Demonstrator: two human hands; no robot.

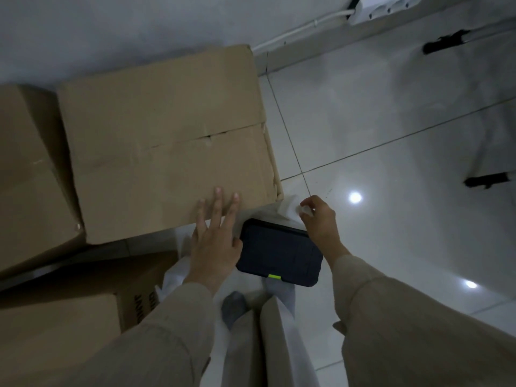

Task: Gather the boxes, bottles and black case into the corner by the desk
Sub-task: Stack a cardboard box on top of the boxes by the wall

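Left hand (215,247) spread flat, fingertips on the large cardboard box (167,141); right hand (321,219) pinches something white, perhaps a bottle (290,208); black case (279,258) lies between the hands.

A single wide-angle head camera looks steeply down from standing height at the glossy white tiled floor (391,121), tilted so the grey wall (111,20) fills the top edge. Both sleeved forearms enter from the bottom, close to the lens. The open left hand (216,244) sits just below centre, with the large brown cardboard box (167,135) directly beyond its fingertips. The right hand (321,219) lies beside it, bare floor spreading off to its right.
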